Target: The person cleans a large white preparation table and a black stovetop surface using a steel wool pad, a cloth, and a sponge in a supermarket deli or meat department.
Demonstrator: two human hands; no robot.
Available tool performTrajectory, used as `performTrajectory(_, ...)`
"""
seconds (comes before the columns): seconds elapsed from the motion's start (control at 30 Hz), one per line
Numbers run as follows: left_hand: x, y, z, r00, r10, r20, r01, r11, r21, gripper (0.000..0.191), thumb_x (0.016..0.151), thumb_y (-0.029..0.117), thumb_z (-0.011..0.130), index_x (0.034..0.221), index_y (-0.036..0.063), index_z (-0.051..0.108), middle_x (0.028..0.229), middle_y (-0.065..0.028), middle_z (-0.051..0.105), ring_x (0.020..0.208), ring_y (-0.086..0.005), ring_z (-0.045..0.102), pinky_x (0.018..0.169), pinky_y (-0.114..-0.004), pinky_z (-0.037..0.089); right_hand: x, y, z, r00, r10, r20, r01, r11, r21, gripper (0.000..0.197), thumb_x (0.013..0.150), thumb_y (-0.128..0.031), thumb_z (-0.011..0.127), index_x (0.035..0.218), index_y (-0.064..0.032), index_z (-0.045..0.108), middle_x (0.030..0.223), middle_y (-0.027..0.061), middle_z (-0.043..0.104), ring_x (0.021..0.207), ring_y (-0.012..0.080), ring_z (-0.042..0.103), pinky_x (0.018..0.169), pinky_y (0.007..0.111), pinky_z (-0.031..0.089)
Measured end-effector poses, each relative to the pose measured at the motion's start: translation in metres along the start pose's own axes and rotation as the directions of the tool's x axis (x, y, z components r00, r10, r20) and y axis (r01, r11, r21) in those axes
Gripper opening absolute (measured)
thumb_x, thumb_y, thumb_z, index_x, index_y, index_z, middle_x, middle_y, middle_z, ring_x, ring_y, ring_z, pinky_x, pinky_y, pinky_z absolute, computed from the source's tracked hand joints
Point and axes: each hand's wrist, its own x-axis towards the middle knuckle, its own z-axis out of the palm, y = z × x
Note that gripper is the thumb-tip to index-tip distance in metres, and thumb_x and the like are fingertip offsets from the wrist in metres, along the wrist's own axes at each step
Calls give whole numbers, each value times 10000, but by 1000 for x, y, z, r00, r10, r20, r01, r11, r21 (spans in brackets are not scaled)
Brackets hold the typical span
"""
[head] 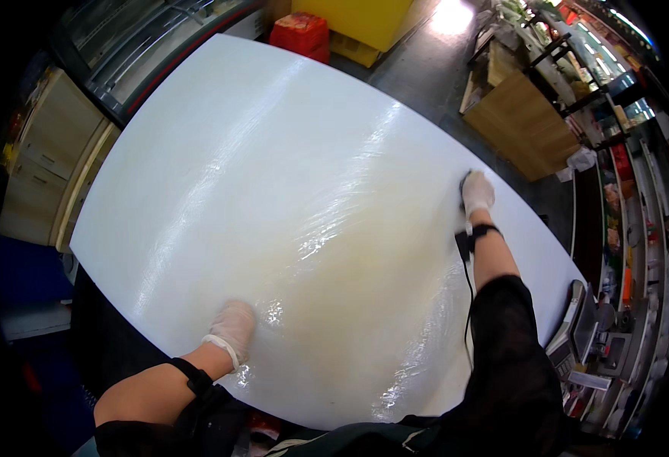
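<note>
A large white tabletop [243,143] spreads out before me, its surface wet or glossy, with streaks of reflected light and a yellowish tint in the middle. My left hand [233,331], in a pale thin glove, rests near the table's front edge at the left; its fingers look folded or foreshortened, and no object shows in it. My right hand [477,191], gloved the same way, is at the table's right edge, over a dark object [462,191] that is mostly hidden beneath it. Dark straps circle both wrists, and a black cable hangs along my right forearm.
A weighing scale [569,331] stands at the right corner. Beyond the table are a red bundle [300,34], a yellow box [357,20], a wooden board box [520,123] and a glass display case [123,51]. Wooden cabinets [49,154] stand left; stocked shelves [643,228] line the right.
</note>
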Motion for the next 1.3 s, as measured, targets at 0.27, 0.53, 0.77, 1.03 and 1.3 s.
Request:
performTrajectory(0.27,-8,10,-51,998,-37,53,39,998,-43,543,554,223,903,954,-45,653,978,-219,663,1001,-335,652,847,-384,539,-88,-357,10,701,-712,-22,680,660,318,169,859,-112,530,848,-3,659,817,223,681,749,354,692,645,489,544)
performTrajectory(0.53,-9,0,-38,996,-78,49,81,996,-47,878,452,274,953,1140,-73,530,1099,-245,609,1063,-372,598,940,-378,489,-12,-194,1,904,-426,28,394,859,327,230,871,-108,482,943,26,654,892,244,685,795,387,690,664,476,553)
performTrajectory(0.77,0,-8,-11,981,-74,178,64,996,64,928,437,284,955,1154,-53,472,1142,-247,562,1083,-359,588,946,-362,490,-41,129,-20,939,328,106,-336,939,67,440,967,-338,337,1105,-65,653,1089,235,657,1028,412,626,871,505,486)
performTrajectory(1.03,-16,4,-43,997,-21,79,23,999,-29,795,466,201,902,1128,-41,533,1162,-232,565,1103,-353,567,974,-356,473,-236,35,-11,1000,8,-9,-7,993,119,320,983,-327,410,948,-74,603,840,184,673,760,377,661,662,495,519)
performTrajectory(1.3,-28,-9,-35,997,-75,38,80,980,-183,742,500,175,928,1096,-55,551,1087,-214,624,1054,-352,621,871,-388,539,-382,-104,-45,715,-685,137,610,708,355,201,956,-275,477,933,-89,550,751,141,649,650,331,650,552,443,514)
